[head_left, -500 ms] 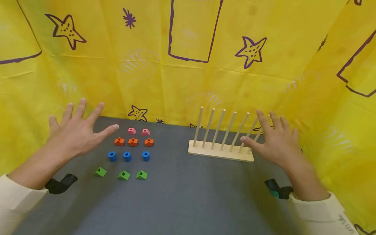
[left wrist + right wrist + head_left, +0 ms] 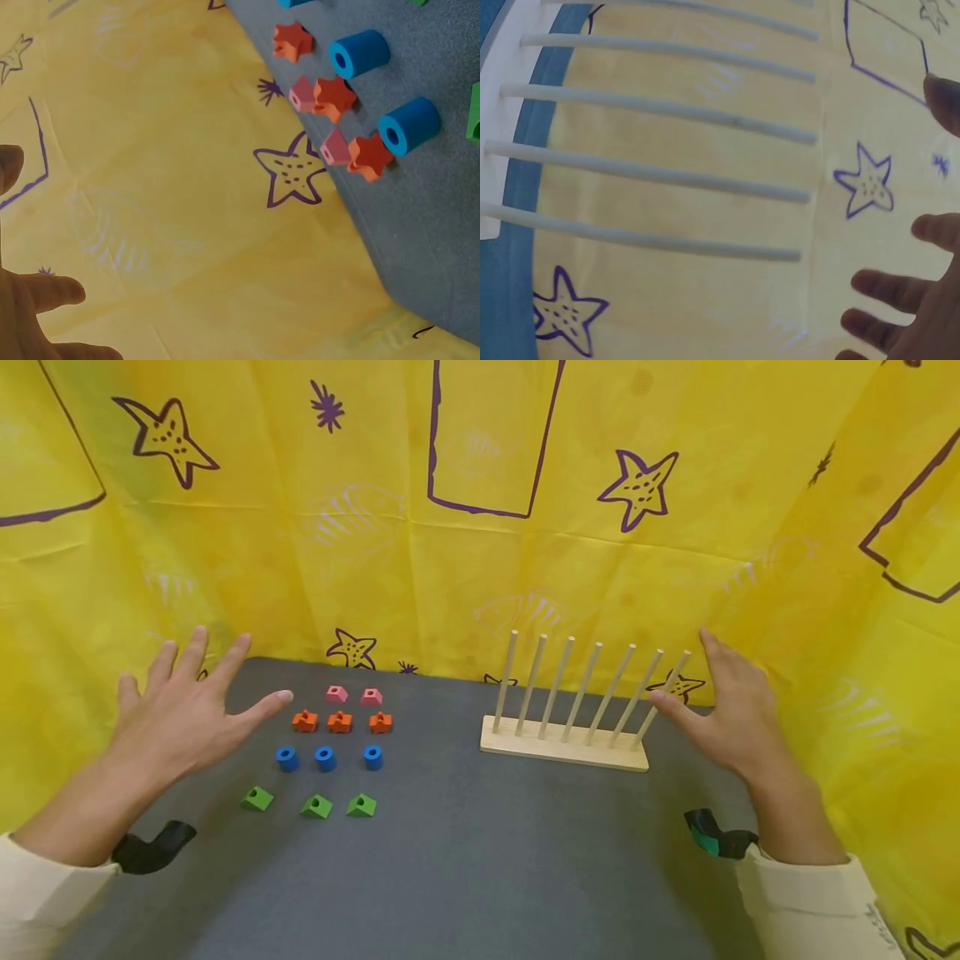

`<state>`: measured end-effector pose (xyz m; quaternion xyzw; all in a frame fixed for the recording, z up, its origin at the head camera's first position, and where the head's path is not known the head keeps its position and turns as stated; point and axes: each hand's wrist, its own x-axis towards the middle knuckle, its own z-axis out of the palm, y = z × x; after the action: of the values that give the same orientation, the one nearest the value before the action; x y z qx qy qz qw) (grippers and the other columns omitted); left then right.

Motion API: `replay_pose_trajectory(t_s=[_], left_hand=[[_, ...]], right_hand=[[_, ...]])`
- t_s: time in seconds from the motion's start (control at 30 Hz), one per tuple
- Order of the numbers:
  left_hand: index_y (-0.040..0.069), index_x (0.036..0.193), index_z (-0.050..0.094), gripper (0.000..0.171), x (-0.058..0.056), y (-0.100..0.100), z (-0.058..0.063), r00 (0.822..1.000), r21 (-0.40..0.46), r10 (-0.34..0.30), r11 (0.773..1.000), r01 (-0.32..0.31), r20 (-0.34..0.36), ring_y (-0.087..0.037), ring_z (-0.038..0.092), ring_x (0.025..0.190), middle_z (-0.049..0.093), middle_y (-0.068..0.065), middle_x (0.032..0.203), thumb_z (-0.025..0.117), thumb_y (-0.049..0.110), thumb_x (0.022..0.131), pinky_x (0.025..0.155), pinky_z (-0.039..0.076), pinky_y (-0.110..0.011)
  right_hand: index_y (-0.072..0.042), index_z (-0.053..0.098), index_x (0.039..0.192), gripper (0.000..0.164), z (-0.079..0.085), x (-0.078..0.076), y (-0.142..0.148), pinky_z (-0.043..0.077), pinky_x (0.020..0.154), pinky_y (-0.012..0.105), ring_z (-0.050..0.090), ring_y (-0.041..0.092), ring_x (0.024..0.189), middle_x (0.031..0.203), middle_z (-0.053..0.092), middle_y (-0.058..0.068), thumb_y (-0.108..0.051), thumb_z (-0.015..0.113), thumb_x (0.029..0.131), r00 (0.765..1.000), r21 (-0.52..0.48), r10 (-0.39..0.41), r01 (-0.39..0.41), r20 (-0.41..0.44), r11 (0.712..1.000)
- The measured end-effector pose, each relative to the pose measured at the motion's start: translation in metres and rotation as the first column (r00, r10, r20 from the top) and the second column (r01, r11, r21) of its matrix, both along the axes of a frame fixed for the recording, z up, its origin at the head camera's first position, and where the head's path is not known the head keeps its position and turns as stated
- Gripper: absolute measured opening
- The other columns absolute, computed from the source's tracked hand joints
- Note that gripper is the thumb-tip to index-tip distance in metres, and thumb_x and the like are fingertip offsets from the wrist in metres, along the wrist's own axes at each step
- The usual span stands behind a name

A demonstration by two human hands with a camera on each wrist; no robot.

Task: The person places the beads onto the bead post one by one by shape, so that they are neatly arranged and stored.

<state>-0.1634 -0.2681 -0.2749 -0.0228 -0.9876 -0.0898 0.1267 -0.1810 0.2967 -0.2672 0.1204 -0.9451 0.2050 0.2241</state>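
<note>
My left hand (image 2: 180, 714) is spread and holds nothing, raised to the left of small wooden blocks in rows. These are two pink blocks (image 2: 371, 697), three orange star blocks (image 2: 340, 722), three blue cylinders (image 2: 325, 759) and three green triangular blocks (image 2: 317, 807), with holes showing in them. My right hand (image 2: 738, 714), also empty with fingers extended, is beside a wooden peg stand (image 2: 562, 743). Its thumb tip overlaps the rightmost peg in the head view. Several upright bare pegs (image 2: 705, 112) rise from the stand's flat base. In the left wrist view, my fingers (image 2: 56, 292) are away from the blocks.
A dark grey table (image 2: 465, 868) carries the blocks and the stand. Right behind it hangs a yellow cloth (image 2: 262, 552) with purple starfish drawings, which also runs along both sides. Black straps (image 2: 153, 847) show at both wrists.
My right hand has moved to the right, away from in front of the end pegs. My left hand has shifted slightly left and down. Blocks and stand stay put.
</note>
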Motion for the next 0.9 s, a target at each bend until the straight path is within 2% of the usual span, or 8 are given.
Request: replay_pose_trajectory(t_s=[0.1,0.27,0.43,0.57,0.7,0.8,0.9], left_hand=[[0.019,0.156,0.014,0.091,0.002,-0.001,-0.003,1.0,0.004,-0.001,1.0,0.001,-0.022,-0.057,0.001,0.135,0.004,-0.032,0.153,0.045,0.07,0.088,0.09,0.002,-0.079],[0.016,0.155,0.019,0.091,0.005,-0.003,-0.011,0.997,0.004,-0.024,1.0,0.024,-0.078,-0.057,0.012,0.132,0.009,-0.031,0.153,0.05,0.067,0.088,0.089,0.012,-0.077],[0.012,0.154,0.023,0.088,0.01,-0.007,-0.02,0.993,0.061,-0.045,0.997,0.052,-0.113,-0.058,0.014,0.132,0.012,-0.031,0.153,0.054,0.062,0.089,0.092,0.012,-0.077],[0.009,0.152,0.027,0.086,0.012,-0.01,-0.029,0.989,0.109,-0.059,0.991,0.075,-0.138,-0.057,0.015,0.132,0.014,-0.031,0.153,0.058,0.058,0.089,0.095,0.012,-0.075],[0.007,0.151,0.03,0.085,0.014,-0.011,-0.037,0.985,0.147,-0.065,0.985,0.088,-0.16,-0.056,0.016,0.133,0.017,-0.031,0.152,0.061,0.054,0.088,0.097,0.012,-0.074],[0.006,0.15,0.031,0.083,0.016,-0.011,-0.042,0.981,0.176,-0.068,0.979,0.101,-0.181,-0.054,0.016,0.134,0.018,-0.03,0.152,0.062,0.051,0.089,0.097,0.011,-0.074],[0.005,0.149,0.034,0.079,0.017,-0.011,-0.046,0.973,0.209,-0.076,0.97,0.122,-0.217,-0.053,0.018,0.134,0.02,-0.028,0.152,0.064,0.047,0.089,0.099,0.011,-0.073]], right_hand=[[-0.008,0.016,0.155,0.092,-0.006,-0.004,0.006,0.009,0.106,0.065,0.021,0.053,0.133,0.151,0.026,0.028,-0.044,0.067,0.088,1.0,-0.068,0.026,-0.026,-0.003,0.997],[-0.012,0.011,0.156,0.089,-0.017,-0.008,0.013,0.009,0.103,0.07,0.016,0.052,0.135,0.147,0.027,0.032,-0.036,0.066,0.09,0.998,-0.203,0.057,-0.05,0.027,0.978],[-0.021,0.005,0.157,0.087,-0.033,-0.015,0.017,0.009,0.1,0.074,0.014,0.05,0.137,0.15,0.024,0.029,-0.032,0.063,0.093,0.992,-0.346,0.094,-0.06,0.083,0.936],[-0.023,0.003,0.157,0.084,-0.049,-0.022,0.023,0.01,0.099,0.074,0.015,0.049,0.137,0.153,0.021,0.025,-0.032,0.059,0.095,0.983,-0.445,0.114,-0.038,0.145,0.894],[-0.02,0.001,0.156,0.081,-0.066,-0.029,0.03,0.018,0.099,0.071,0.02,0.05,0.134,0.153,0.021,0.025,-0.034,0.055,0.098,0.971,-0.492,0.122,-0.005,0.206,0.871],[-0.019,0.001,0.156,0.079,-0.077,-0.035,0.033,0.026,0.095,0.069,0.024,0.051,0.131,0.152,0.021,0.026,-0.034,0.053,0.099,0.963,-0.498,0.129,0.008,0.239,0.867],[-0.018,0.003,0.157,0.077,-0.086,-0.039,0.035,0.027,0.094,0.07,0.024,0.051,0.132,0.152,0.022,0.026,-0.033,0.052,0.1,0.955,-0.515,0.144,0.01,0.259,0.857]])
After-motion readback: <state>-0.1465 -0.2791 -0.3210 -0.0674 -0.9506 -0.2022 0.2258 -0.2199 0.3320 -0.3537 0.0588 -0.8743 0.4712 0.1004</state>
